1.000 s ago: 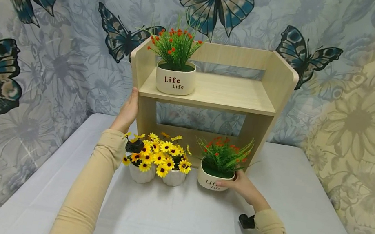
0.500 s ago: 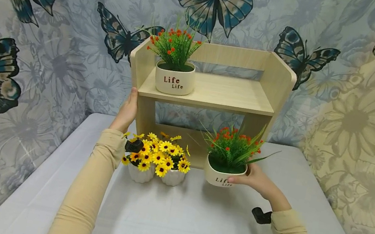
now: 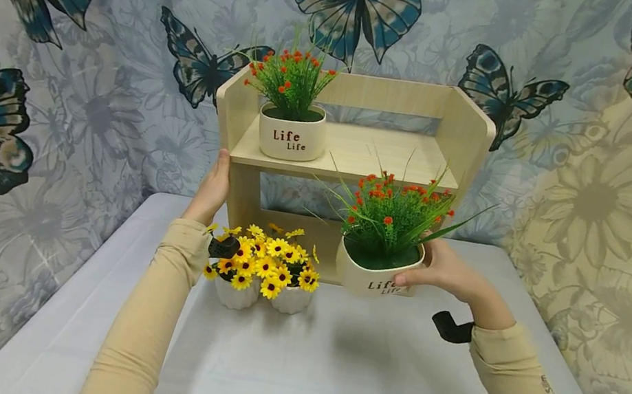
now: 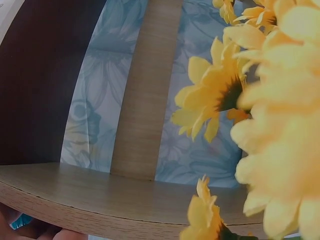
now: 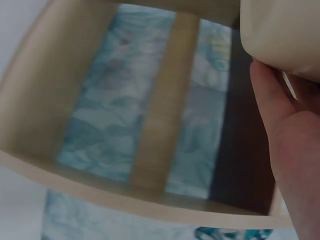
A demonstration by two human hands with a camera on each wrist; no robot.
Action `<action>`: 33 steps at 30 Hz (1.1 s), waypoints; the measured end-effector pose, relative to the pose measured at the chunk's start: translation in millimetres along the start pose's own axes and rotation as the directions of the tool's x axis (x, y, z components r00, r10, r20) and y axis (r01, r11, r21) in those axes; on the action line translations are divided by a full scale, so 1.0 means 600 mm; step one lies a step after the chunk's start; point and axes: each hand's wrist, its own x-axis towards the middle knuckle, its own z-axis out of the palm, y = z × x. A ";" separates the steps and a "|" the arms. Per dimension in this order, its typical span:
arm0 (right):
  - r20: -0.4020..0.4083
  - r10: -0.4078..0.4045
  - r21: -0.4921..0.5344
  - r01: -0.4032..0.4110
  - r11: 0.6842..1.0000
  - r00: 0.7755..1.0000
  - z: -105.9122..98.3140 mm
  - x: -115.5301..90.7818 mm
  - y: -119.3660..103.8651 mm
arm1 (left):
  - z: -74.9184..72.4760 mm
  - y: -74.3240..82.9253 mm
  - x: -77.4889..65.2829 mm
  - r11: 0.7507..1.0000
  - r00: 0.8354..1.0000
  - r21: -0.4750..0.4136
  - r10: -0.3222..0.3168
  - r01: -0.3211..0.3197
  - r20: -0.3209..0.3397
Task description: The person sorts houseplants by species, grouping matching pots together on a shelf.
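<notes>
My right hand point(image 3: 449, 274) grips a white oval pot of red-flowered artificial grass point(image 3: 363, 271), lettered "Life", by its right side. The pot hangs above the table, tilted, in front of the wooden shelf point(image 3: 390, 143), its leaves overlapping the upper board in the head view. The right wrist view shows the pot's base point(image 5: 285, 35) against my fingers. My left hand point(image 3: 211, 188) rests along the outside of the shelf's left panel, fingers pointing up. A matching potted plant point(image 3: 291, 133) stands upright at the upper board's left end.
Two white pots of yellow flowers point(image 3: 263, 265) stand before the shelf's lower left, near my left wrist. The shelf stands on a white-covered table point(image 3: 272, 385). Behind it hangs a butterfly-patterned backdrop point(image 3: 115, 121).
My right hand has lifted the red-flowered potted plant off the table, first rightward, then up and slightly back left. My left hand stays at the shelf's side.
</notes>
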 end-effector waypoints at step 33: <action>-0.337 -0.011 -0.026 0.002 1.000 0.942 -0.093 0.130 -0.104 | -0.003 -0.003 -0.002 1.000 1.000 0.005 -0.004 0.004 0.016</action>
